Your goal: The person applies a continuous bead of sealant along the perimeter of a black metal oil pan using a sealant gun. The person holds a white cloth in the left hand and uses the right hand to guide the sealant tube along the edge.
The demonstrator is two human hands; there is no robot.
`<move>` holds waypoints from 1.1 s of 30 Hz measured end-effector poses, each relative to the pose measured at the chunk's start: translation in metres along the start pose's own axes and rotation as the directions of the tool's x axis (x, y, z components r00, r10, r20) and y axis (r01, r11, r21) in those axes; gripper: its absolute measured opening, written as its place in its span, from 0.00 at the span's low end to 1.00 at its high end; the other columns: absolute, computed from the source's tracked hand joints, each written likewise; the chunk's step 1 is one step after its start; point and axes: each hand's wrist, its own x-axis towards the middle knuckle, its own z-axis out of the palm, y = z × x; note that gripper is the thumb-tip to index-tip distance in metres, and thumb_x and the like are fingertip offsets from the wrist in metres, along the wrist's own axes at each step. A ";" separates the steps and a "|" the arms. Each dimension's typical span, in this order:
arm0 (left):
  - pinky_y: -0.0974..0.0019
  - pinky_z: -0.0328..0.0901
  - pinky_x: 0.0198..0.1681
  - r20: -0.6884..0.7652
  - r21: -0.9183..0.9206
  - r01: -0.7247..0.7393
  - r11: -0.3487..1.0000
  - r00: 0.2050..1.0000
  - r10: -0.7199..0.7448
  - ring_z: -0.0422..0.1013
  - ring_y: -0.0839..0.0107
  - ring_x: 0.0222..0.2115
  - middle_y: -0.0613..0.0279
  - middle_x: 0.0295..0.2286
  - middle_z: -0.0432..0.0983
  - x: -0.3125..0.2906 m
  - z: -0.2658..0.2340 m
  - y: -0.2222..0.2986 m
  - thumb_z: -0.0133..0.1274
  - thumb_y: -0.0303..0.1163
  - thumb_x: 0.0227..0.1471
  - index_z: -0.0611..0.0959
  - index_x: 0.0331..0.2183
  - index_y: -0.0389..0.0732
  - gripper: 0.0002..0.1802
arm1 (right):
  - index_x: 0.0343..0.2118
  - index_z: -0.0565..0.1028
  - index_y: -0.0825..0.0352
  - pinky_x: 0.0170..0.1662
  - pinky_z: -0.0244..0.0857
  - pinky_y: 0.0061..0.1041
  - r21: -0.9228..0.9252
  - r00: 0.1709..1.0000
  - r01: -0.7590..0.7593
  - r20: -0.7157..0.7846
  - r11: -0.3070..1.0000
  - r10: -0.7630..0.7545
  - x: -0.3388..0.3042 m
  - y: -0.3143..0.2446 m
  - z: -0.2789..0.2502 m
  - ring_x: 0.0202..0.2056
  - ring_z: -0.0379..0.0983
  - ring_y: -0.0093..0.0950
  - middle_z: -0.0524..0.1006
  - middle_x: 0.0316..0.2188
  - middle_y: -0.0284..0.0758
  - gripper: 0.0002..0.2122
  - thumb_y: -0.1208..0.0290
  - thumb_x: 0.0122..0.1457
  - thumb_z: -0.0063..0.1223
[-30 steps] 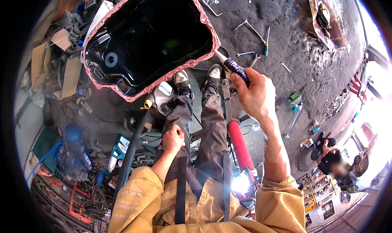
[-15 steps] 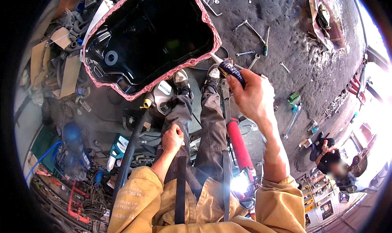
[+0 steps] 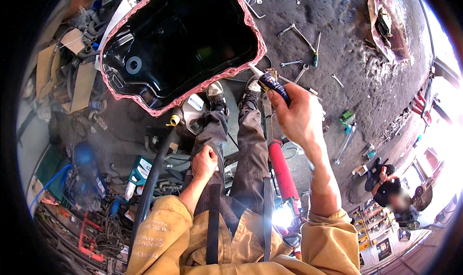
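Note:
A large black oil pan fills the upper left, its hollow side facing me. A wavy pink bead of sealant runs along its flange. My right hand grips a dark sealant tube with a pale nozzle. The nozzle tip is at the flange near the pan's right corner; whether it touches the bead I cannot tell. My left hand rests closed on my left thigh, with nothing showing in it.
A grey jug with a yellow cap stands beside my left foot. Next to my right leg is a red cylinder. Wrenches and a screwdriver lie on the floor. Cardboard and hoses clutter the left; a person sits far right.
The pan has shifted slightly right in view, along with the floor. Against the pan's flange, the nozzle sits a little further left. My left hand has stayed still.

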 end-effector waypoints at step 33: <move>0.43 0.68 0.32 0.037 0.020 0.017 1.000 0.999 -0.018 0.76 0.42 0.29 0.45 0.25 0.80 -0.002 0.004 -0.011 0.56 0.34 0.50 0.78 0.30 0.44 0.05 | 0.26 0.75 0.68 0.24 0.64 0.33 0.338 0.999 -0.030 -0.016 0.941 0.037 -0.015 0.024 0.051 0.17 0.72 0.35 0.72 0.14 0.42 0.17 0.57 0.61 0.59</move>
